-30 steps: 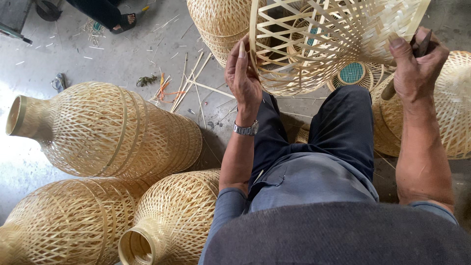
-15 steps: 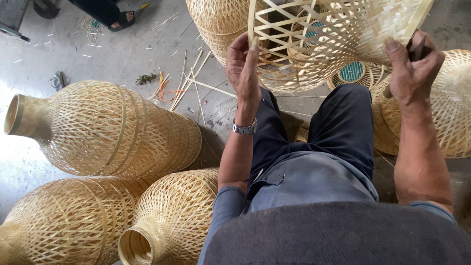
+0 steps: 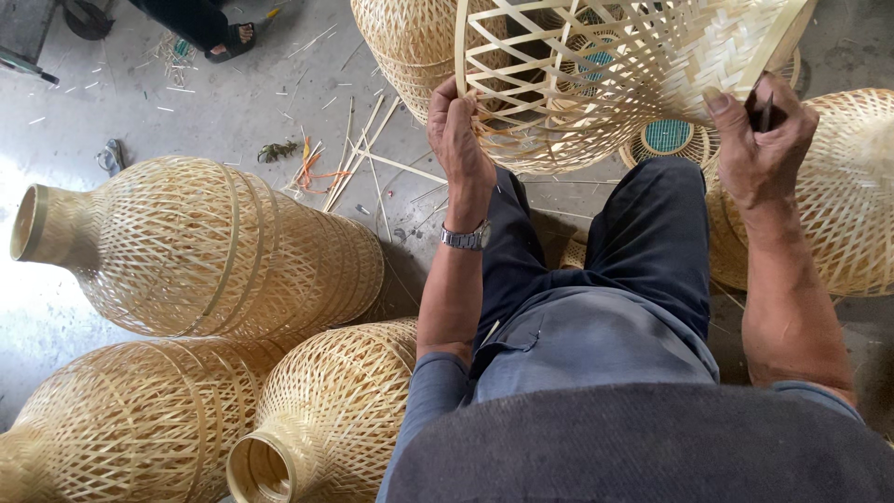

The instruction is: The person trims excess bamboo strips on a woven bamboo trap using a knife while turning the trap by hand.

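Weaving in hand: the open-lattice bamboo frame (image 3: pixel 615 65) rests over the knees. Left hand (image 3: pixel 466 140) has its grip closed on the frame's rim; right hand (image 3: pixel 759 140) has its grip closed on a dark tool (image 3: pixel 762 110). Judged next: working loose strips needs steady rim support. Finished vase-shaped bamboo shades (image 3: pixel 205 247) lie on the floor (image 3: pixel 233 102), springy, finely latticed.

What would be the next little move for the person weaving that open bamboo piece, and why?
Probably to press the loose strips by the left hand tighter into the lattice of the bamboo frame. That hand grips the frame's open-weave edge, while the right hand steadies the denser side and holds a small dark tool. The weave there looks wide and unfinished.
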